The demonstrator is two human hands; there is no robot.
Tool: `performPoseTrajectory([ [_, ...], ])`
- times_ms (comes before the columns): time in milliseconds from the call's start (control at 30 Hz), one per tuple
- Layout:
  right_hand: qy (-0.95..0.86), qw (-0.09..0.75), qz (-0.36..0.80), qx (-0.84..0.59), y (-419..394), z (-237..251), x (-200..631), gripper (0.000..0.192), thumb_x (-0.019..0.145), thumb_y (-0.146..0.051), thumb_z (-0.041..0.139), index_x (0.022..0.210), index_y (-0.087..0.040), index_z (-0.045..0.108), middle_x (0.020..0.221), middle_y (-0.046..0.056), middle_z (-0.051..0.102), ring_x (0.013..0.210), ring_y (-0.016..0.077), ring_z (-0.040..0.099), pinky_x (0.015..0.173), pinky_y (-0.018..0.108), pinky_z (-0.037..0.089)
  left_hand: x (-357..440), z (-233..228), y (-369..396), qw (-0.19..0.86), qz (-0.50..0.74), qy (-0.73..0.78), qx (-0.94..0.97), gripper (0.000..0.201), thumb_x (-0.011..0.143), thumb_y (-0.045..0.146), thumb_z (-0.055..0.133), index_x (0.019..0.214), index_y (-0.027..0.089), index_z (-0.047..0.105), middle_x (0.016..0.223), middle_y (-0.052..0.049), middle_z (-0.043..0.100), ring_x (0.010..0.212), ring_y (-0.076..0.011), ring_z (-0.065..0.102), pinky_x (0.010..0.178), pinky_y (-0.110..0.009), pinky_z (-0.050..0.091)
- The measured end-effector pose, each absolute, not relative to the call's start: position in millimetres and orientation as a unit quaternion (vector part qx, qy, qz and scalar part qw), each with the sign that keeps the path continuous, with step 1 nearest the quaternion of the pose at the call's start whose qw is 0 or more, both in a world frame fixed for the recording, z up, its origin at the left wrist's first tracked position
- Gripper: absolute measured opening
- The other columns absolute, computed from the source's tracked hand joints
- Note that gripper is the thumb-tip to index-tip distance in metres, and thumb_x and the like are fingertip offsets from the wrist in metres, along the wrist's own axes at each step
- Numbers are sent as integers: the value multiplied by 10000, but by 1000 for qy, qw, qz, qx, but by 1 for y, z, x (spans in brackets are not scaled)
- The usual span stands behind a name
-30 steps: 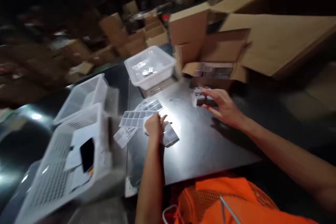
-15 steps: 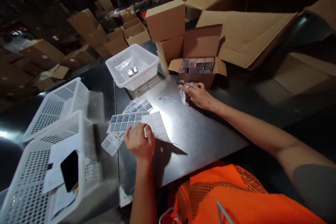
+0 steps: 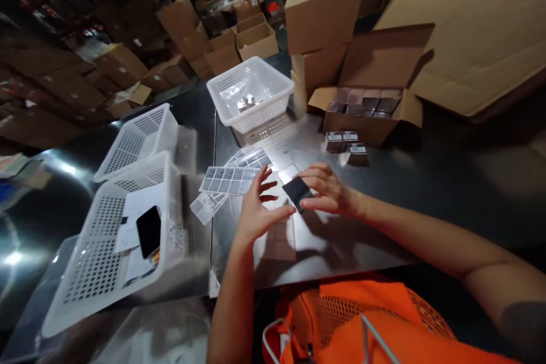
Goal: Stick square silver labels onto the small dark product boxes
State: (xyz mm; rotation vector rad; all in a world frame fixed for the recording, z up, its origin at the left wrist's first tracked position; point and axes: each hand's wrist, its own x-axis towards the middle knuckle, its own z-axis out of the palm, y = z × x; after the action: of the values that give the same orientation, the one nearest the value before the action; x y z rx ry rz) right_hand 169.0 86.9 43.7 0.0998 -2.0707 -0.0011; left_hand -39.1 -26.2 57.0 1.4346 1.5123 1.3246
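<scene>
My right hand (image 3: 326,190) grips a small dark box (image 3: 297,192) above the metal table. Facing it, my left hand (image 3: 264,205) has thumb and fingers spread, with nothing between them. Beneath the hands lies a pale label sheet (image 3: 281,236), partly covered by them and their shadow. To the left, a sheet of grey labels (image 3: 230,180) overlaps other label sheets (image 3: 207,207). Several small boxes (image 3: 356,153) with white labels stand in front of an open carton (image 3: 354,122), which holds rows of similar small boxes (image 3: 369,101).
A white basket (image 3: 256,119) with a few shiny pieces stands at the back. Two more white baskets (image 3: 173,173) are on the left, the nearer holding papers and a black phone (image 3: 149,231). Large cardboard cartons (image 3: 322,14) rise behind the table (image 3: 239,261).
My right hand has come from beside the carton toward the left hand, bringing a small dark box. My left hand has lifted and opened. The camera view has turned left.
</scene>
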Motion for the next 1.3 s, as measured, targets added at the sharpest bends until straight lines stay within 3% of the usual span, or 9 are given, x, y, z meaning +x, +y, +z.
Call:
performPoseTrajectory([
  [67, -865, 497, 42, 60, 74, 51, 163, 317, 936, -127, 597, 1173, -338, 610, 1124, 22, 681, 1067, 192, 650, 904, 380, 539, -27, 52, -15, 333, 515, 562, 555, 750, 639, 382, 908, 1322, 234, 638, 1318, -131, 707, 1036, -254, 731, 810, -371, 631],
  [133, -867, 485, 114, 22, 64, 57, 165, 398, 917, -224, 667, 1294, -293, 562, 1285, 91, 612, 1173, 228, 618, 933, 404, 555, -23, 42, -10, 326, 528, 558, 550, 593, 674, 331, 882, 1223, 220, 686, 1206, -100, 746, 1018, -242, 733, 838, -381, 633],
  [233, -815, 515, 248, -91, 56, 63, 172, 468, 866, -378, 783, 1278, -269, 588, 1422, 143, 532, 1302, 295, 557, 1009, 470, 541, -26, 22, -12, 332, 553, 549, 532, 642, 673, 273, 885, 1270, 235, 650, 1279, -100, 719, 1128, -249, 717, 903, -392, 630],
  [367, -674, 527, 478, -199, 55, 63, 171, 102, 931, -348, 730, 976, -259, 709, 994, 29, 712, 999, 203, 684, 952, 397, 546, -30, 6, -18, 320, 538, 552, 550, 571, 689, 253, 888, 1220, 238, 678, 1241, -91, 737, 1120, -241, 725, 922, -387, 625],
  [433, -618, 446, 597, -249, 55, 60, 167, 194, 892, -406, 760, 935, -222, 717, 933, 28, 730, 902, 188, 700, 873, 364, 561, -31, 4, -20, 309, 514, 562, 569, 541, 708, 272, 884, 1213, 234, 693, 1217, -92, 749, 1107, -244, 732, 932, -400, 626],
  [533, -555, 337, 696, -306, 55, 53, 165, 400, 776, -409, 851, 1077, -207, 681, 844, 7, 727, 771, 167, 694, 740, 314, 553, -32, 6, -21, 289, 494, 562, 597, 544, 722, 299, 885, 1225, 233, 692, 1245, -101, 746, 1127, -254, 732, 932, -407, 636],
  [633, -520, 288, 725, -348, 54, 47, 168, 645, 702, -350, 904, 1229, -228, 554, 789, -33, 717, 671, 144, 666, 633, 266, 513, -33, 8, -22, 269, 475, 545, 637, 534, 737, 284, 873, 1235, 238, 686, 1255, -94, 748, 1129, -248, 736, 922, -388, 643],
  [700, -515, 267, 730, -362, 54, 45, 170, 709, 693, -342, 910, 1249, -245, 480, 789, -48, 717, 634, 137, 650, 583, 249, 491, -34, 9, -23, 254, 455, 534, 665, 509, 767, 258, 841, 1249, 243, 679, 1257, -86, 750, 1126, -235, 737, 924, -369, 640],
  [1300, -542, 266, 695, -391, 52, 40, 169, 752, 661, -341, 909, 1239, -261, 435, 750, -58, 699, 605, 164, 640, 482, 245, 437, -32, 12, -26, 224, 418, 523, 708, 492, 812, 230, 769, 1291, 255, 659, 1282, -67, 745, 1150, -232, 729, 975, -366, 620],
])
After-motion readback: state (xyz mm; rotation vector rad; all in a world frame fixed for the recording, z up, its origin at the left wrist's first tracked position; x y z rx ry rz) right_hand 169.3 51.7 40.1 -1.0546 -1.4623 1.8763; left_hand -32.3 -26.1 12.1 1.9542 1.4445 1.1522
